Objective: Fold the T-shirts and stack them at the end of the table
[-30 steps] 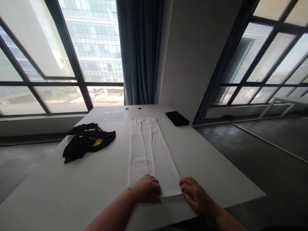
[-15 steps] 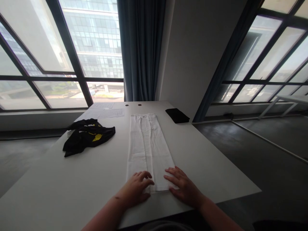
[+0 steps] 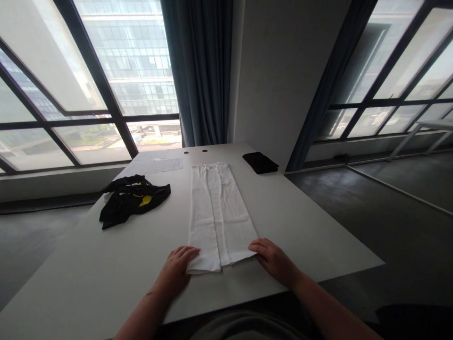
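Observation:
A pair of white trousers [image 3: 222, 212] lies lengthwise on the white table, waistband at the far end and leg hems towards me. The two legs lie side by side, with a narrow gap near the hems. My left hand [image 3: 177, 267] is closed on the outer edge of the left leg just above its hem; its thumb is hidden. At the other side, my right hand [image 3: 272, 257] has its fingers closed over the right leg's outer hem corner, thumb underneath. That hem looks slightly raised.
A crumpled black garment with yellow parts [image 3: 136, 198] lies to the left on the table [image 3: 300, 226]. Sheets of paper [image 3: 164, 164] are behind it. A folded black cloth [image 3: 260, 163] rests at the far right, near the table's edge.
My left hand has moved left from the middle of the legs to the outer edge. My right hand has shifted slightly to the hem corner and closed. The hems have spread apart.

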Available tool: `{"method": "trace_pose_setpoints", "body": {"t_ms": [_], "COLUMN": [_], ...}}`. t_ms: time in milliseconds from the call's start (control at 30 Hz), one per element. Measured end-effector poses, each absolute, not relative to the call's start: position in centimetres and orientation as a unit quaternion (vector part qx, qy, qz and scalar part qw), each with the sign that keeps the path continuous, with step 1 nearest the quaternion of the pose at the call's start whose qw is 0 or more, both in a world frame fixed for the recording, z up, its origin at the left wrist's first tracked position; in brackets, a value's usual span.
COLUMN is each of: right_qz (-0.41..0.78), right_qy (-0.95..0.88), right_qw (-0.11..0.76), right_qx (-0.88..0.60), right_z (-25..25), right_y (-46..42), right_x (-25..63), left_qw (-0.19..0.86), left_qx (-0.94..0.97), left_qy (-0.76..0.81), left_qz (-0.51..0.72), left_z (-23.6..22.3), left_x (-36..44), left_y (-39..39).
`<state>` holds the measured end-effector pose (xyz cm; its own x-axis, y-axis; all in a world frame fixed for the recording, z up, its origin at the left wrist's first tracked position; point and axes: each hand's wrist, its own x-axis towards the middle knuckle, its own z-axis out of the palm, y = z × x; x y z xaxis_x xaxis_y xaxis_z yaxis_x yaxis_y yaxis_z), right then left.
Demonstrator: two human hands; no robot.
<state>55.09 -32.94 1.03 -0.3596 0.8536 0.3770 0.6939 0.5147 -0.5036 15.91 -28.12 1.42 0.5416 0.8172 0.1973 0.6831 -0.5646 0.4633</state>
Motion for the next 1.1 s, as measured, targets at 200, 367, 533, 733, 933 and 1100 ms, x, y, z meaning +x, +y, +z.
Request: {"method": "trace_pose_setpoints", "body": {"t_ms": [200, 367, 533, 733, 933, 1100], "right_qz": [0.129, 0.148, 0.167, 0.169, 0.191, 0.215], "right_qy": [-0.794, -0.777, -0.766, -0.814, -0.829, -0.822], "right_qw": [0.335, 0.35, 0.36, 0.259, 0.236, 0.286], "right_qx": [-0.49, -0.502, -0.506, -0.492, -0.471, -0.443], "right_z": [0.7, 0.5, 0.2, 0.6, 1.4, 2.1], "right_y": [-32.6, -32.3, -31.9, -31.4, -31.8, -32.8], "right_x": [55.5, 55.8, 56.6, 56.5, 56.2, 56.1], "left_qw": [0.163, 0.146, 0.132, 0.124, 0.145, 0.16], "left_qx": [0.862, 0.855, 0.847, 0.863, 0.896, 0.899], "left_qy": [0.436, 0.441, 0.443, 0.452, 0.39, 0.36], "left_qz": [0.202, 0.233, 0.265, 0.187, 0.155, 0.194], "left_z": [2.2, 1.8, 0.9, 1.3, 2.6, 2.5], "left_x": [15.6, 15.9, 15.6, 16.0, 16.3, 16.2], "left_y": [-27.5, -27.2, -26.6, -27.2, -27.8, -27.8]}}
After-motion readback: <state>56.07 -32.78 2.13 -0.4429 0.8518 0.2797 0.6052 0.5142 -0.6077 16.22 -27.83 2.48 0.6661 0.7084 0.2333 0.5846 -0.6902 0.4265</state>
